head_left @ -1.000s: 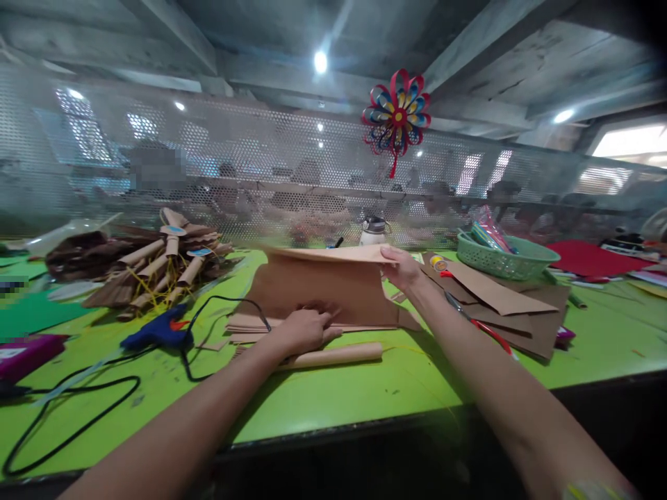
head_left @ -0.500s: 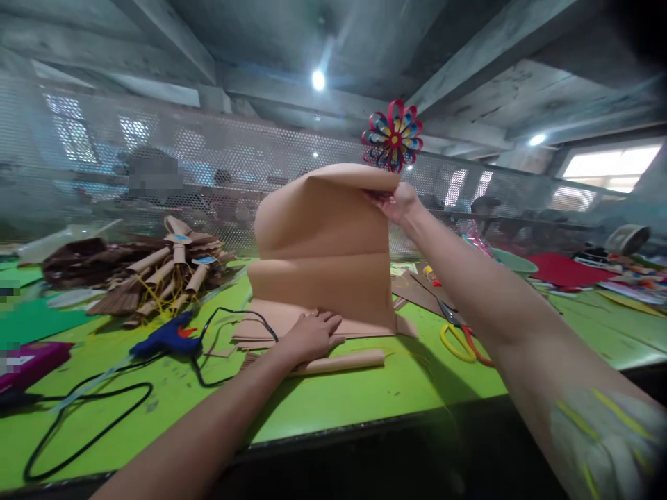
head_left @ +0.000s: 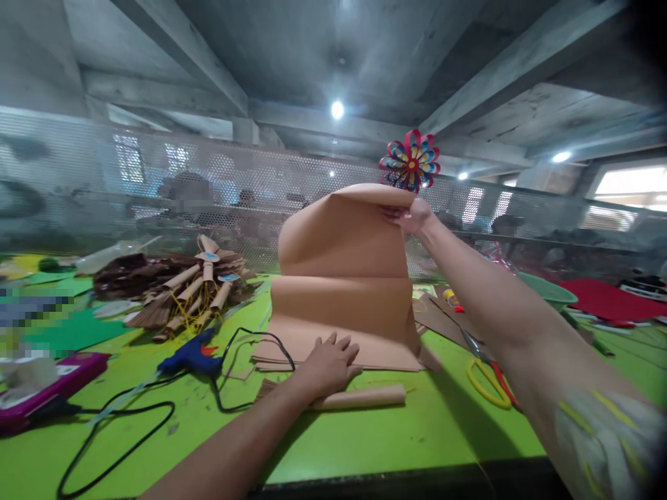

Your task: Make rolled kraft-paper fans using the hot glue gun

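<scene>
A big sheet of brown kraft paper (head_left: 344,250) stands raised in front of me, creased across its middle and curling over at the top. My right hand (head_left: 415,215) pinches its upper right edge, with the fingers behind and under the curl. Lying flat with fingers spread, my left hand (head_left: 332,362) presses on the lower part of the paper, where several layers are stacked. Just in front of that hand lies a rolled brown paper tube (head_left: 365,397), partly covered by my left wrist.
Left of the paper lie a blue glue gun (head_left: 190,354) with a looping black cord, a purple power strip (head_left: 78,382) and a heap of rolled paper pieces (head_left: 201,285). Scissors (head_left: 490,382) lie beside my right forearm. A mesh partition (head_left: 313,173) and a paper flower (head_left: 411,163) stand behind.
My view has shifted, so everything appears lower and further right. Both hands keep their places on the paper; the left fingers look a little more spread.
</scene>
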A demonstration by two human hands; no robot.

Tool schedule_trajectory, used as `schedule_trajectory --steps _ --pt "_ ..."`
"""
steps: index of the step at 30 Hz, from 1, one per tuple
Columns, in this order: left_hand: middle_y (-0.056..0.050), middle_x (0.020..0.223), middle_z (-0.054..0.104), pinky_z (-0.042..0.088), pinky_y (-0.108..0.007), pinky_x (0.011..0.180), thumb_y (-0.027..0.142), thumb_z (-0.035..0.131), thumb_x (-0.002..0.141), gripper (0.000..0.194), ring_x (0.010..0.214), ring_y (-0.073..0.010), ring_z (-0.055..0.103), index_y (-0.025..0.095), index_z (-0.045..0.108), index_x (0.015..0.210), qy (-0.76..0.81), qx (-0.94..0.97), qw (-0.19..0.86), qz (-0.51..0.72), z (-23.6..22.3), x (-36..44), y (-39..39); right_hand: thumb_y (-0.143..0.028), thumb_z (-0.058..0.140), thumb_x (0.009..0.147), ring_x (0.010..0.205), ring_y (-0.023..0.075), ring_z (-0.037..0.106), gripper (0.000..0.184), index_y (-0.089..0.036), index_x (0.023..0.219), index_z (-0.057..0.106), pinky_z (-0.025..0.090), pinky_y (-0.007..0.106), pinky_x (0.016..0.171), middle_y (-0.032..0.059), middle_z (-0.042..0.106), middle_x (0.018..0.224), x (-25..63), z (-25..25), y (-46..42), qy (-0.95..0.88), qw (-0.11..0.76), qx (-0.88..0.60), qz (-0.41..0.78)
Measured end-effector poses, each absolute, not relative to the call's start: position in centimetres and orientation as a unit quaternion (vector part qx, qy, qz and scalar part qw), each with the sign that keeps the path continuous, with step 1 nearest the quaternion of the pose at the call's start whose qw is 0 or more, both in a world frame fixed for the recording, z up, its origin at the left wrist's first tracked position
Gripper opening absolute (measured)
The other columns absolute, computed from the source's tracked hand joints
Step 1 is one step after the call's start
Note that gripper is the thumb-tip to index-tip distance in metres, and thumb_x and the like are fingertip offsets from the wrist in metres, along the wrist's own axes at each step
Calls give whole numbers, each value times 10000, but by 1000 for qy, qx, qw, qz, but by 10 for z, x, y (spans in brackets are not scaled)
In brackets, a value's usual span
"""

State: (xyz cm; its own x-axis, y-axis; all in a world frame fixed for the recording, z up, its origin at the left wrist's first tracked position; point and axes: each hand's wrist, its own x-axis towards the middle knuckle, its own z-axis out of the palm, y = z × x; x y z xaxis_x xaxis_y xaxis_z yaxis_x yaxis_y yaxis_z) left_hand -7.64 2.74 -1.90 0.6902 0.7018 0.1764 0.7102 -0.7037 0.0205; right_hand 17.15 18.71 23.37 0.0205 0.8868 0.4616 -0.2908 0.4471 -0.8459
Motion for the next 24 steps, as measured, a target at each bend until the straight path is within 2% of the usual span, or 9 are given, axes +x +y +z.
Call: schedule_trajectory --steps 10,14,17,20,24 --pt "-103 1186 610 432 -494 867 493 400 911 372 1114 -327 517 240 564 1130 -393 -913 36 -107 -17 -76 23 -267 338 843 918 267 663 295 -205 974 595 530 486 803 95 694 898 155 267 182 -559 652 -253 446" --pt "-97 1233 604 411 -457 913 486 421 907 387 1134 -307 520 239 570 1165 -388 -912 43 -121 -17 -77 22 -279 392 825 992 288 640 216 -242 885 596 530 502 820 80 702 894 148 288 161 -591 658 -225 409" --pt "-100 1244 606 398 -429 944 470 445 899 412 1159 -297 513 229 562 1213 -386 -914 45 -117 -19 -77 25 -254 385 836 1052 243 624 217 -278 827 601 533 438 868 18 709 934 146 307 135 -604 675 -180 384" --pt "-113 1260 603 394 -442 949 478 440 901 443 1158 -304 522 218 565 1237 -390 -914 37 -107 -22 -77 29 -210 411 823 1071 205 620 232 -303 825 623 529 381 897 -36 719 915 148 320 99 -620 673 -153 373" --pt "-120 1311 573 384 -495 954 504 440 899 489 1193 -330 498 221 541 1285 -399 -912 19 -98 -22 -76 33 -132 326 864 1006 187 653 372 -250 765 664 508 381 918 -20 733 829 156 310 37 -656 645 -142 365"
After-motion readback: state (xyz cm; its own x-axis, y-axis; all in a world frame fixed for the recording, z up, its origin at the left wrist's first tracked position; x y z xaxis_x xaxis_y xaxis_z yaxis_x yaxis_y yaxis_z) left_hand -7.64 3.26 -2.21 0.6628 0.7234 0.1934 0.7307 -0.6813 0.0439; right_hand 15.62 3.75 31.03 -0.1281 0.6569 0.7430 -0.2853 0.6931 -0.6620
